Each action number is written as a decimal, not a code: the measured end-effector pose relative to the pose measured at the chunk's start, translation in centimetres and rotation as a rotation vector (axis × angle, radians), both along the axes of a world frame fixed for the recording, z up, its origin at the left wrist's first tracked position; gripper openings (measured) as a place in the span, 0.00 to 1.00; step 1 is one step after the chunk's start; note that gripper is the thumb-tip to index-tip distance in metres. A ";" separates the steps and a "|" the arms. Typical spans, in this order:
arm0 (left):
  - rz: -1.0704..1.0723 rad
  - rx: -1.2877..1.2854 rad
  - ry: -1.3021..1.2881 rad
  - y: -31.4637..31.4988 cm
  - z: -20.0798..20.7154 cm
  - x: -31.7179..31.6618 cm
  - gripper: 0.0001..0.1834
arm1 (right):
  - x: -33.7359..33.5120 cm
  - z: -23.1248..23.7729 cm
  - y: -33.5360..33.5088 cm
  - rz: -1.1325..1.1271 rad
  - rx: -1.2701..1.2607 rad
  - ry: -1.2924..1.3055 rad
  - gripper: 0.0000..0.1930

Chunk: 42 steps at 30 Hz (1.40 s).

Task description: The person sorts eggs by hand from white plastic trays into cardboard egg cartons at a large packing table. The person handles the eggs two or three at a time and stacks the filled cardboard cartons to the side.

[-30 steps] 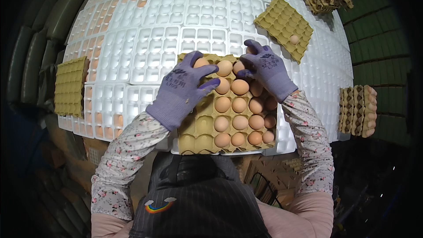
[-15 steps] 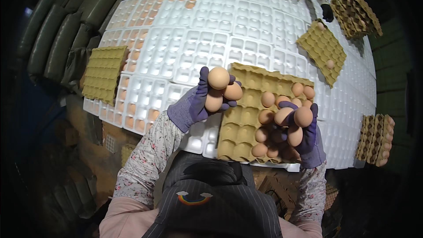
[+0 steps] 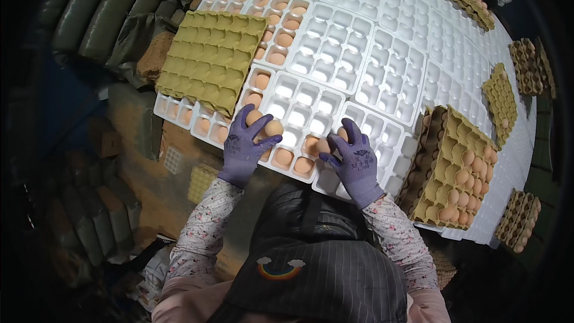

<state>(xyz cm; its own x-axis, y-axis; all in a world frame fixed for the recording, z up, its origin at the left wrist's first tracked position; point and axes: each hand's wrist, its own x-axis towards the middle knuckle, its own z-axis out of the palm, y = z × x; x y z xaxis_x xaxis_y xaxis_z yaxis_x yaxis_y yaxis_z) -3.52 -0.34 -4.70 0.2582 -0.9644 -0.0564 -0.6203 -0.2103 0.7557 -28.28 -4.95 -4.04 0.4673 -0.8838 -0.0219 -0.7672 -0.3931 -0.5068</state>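
Observation:
Both hands wear purple gloves and are over the near white plastic egg tray (image 3: 323,91). My left hand (image 3: 241,155) curls its fingers around brown eggs (image 3: 273,128) above the tray's left side; two show at its fingertips. Low over the tray's right part, my right hand (image 3: 357,170) is closed around eggs (image 3: 323,145), partly hidden by its fingers. Between the hands, several eggs (image 3: 283,157) sit in the cells along the near edge. More eggs (image 3: 262,80) lie in the left column.
A yellow pulp egg flat (image 3: 209,60) lies on filled trays at the left. To the right stands a stack of pulp flats (image 3: 455,173), the top one partly filled with eggs. More white trays (image 3: 388,75) spread beyond. Dark green sacks (image 3: 113,12) are piled at the far left.
Both hands, holding eggs, have moved left and down from above the pulp flat to the near white tray. The view has turned left, so the flats appear farther right.

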 end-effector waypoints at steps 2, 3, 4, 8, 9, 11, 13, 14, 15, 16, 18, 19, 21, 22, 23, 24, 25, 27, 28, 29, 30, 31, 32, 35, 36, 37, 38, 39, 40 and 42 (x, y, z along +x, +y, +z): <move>-0.227 0.018 -0.274 -0.5 -0.4 -0.1 0.26 | 2.0 -1.6 -1.9 0.039 -0.069 0.103 0.22; -0.332 0.015 -0.360 -0.6 -1.4 -0.3 0.25 | 2.7 -2.1 -2.7 0.067 -0.110 0.152 0.21; -0.427 -0.021 -0.426 -0.6 -2.1 -0.2 0.24 | 3.3 -2.5 -3.1 0.090 -0.090 0.145 0.22; -0.360 -0.167 -0.371 -1.5 -3.9 1.0 0.21 | 6.8 -3.6 -3.5 0.193 -0.015 0.065 0.22; -0.340 -0.086 -0.304 -2.1 -3.7 1.5 0.21 | 7.9 -3.9 -3.8 0.221 0.006 0.048 0.21; -0.299 0.075 -0.170 -3.1 -2.9 2.4 0.22 | 8.5 -3.7 -4.4 0.134 0.007 -0.024 0.21; -0.353 0.142 -0.107 -4.3 -1.3 3.0 0.23 | 8.8 -3.8 -5.7 0.033 -0.042 -0.127 0.21; -0.394 0.159 -0.106 -5.0 -1.0 3.5 0.23 | 8.7 -4.5 -6.5 -0.063 -0.161 -0.200 0.21; -0.438 0.176 -0.105 -5.4 -0.7 3.9 0.22 | 8.2 -5.0 -7.4 -0.086 -0.175 -0.252 0.24; -0.441 0.146 -0.137 -6.1 -0.9 3.9 0.21 | 7.5 -5.8 -8.4 -0.047 -0.210 -0.225 0.26; -0.483 0.196 -0.171 -7.6 -0.6 3.9 0.20 | 6.6 -6.6 -9.1 0.003 -0.171 -0.214 0.30; -0.501 0.222 -0.192 -8.4 -0.3 3.8 0.20 | 6.3 -6.5 -8.9 -0.026 -0.180 -0.259 0.30; -0.404 0.162 -0.126 -9.5 -1.0 3.6 0.17 | 5.4 -6.1 -7.4 -0.084 -0.194 -0.350 0.30; -0.348 0.072 -0.105 -9.9 -1.7 3.3 0.16 | 5.0 -5.1 -6.2 -0.143 -0.134 -0.377 0.30; -0.293 -0.017 -0.083 -10.1 -2.4 2.9 0.15 | 4.3 -4.8 -5.2 -0.160 -0.113 -0.422 0.29; -0.188 -0.059 0.149 -10.7 -2.1 1.4 0.17 | 3.4 -4.2 -3.9 -0.192 -0.080 -0.444 0.28; -0.165 -0.161 0.198 -10.9 -3.6 1.0 0.20 | 2.8 -3.3 -2.5 -0.212 -0.050 -0.471 0.27; -0.256 -0.334 -0.087 -11.7 -6.3 0.6 0.23 | 1.1 -2.1 -0.2 -0.204 -0.009 -0.472 0.26; -0.286 -0.281 -0.156 -11.8 -7.2 0.5 0.25 | 0.3 -1.4 0.7 -0.201 -0.005 -0.435 0.26; -0.302 -0.284 -0.295 -11.8 -8.1 0.6 0.25 | -0.4 -0.6 1.6 -0.189 0.001 -0.447 0.26; -0.279 -0.292 -0.319 -11.9 -8.1 0.1 0.25 | -1.5 -0.3 2.4 -0.210 0.026 -0.437 0.26; -0.245 -0.295 -0.352 -11.6 -7.8 0.0 0.26 | -2.3 0.0 3.3 -0.222 0.056 -0.434 0.26; -0.191 -0.271 -0.255 -11.0 -8.0 0.2 0.27 | -3.0 0.5 3.9 -0.231 0.073 -0.429 0.26; -0.069 -0.294 -0.328 -7.6 -7.3 0.5 0.19 | -5.4 1.2 5.9 -0.284 0.078 -0.423 0.25; -0.098 -0.281 -0.388 -6.2 -7.6 1.4 0.16 | -5.6 1.6 6.3 -0.289 0.049 -0.411 0.25; -0.132 -0.263 -0.438 -5.2 -7.6 1.7 0.13 | -6.0 1.5 6.6 -0.302 0.063 -0.435 0.24; -0.198 -0.276 -0.542 -4.3 -7.7 1.9 0.10 | -6.2 1.3 6.9 -0.315 0.078 -0.458 0.24; -0.259 -0.260 -0.611 -4.1 -7.5 2.1 0.10 | -6.3 1.2 7.2 -0.325 0.099 -0.477 0.24; -0.322 -0.245 -0.680 -4.0 -7.3 2.4 0.10 | -6.1 1.5 7.0 -0.332 0.114 -0.487 0.24; -0.412 -0.241 -0.817 -4.5 -6.4 2.3 0.09 | -6.0 1.5 7.0 -0.322 0.100 -0.481 0.24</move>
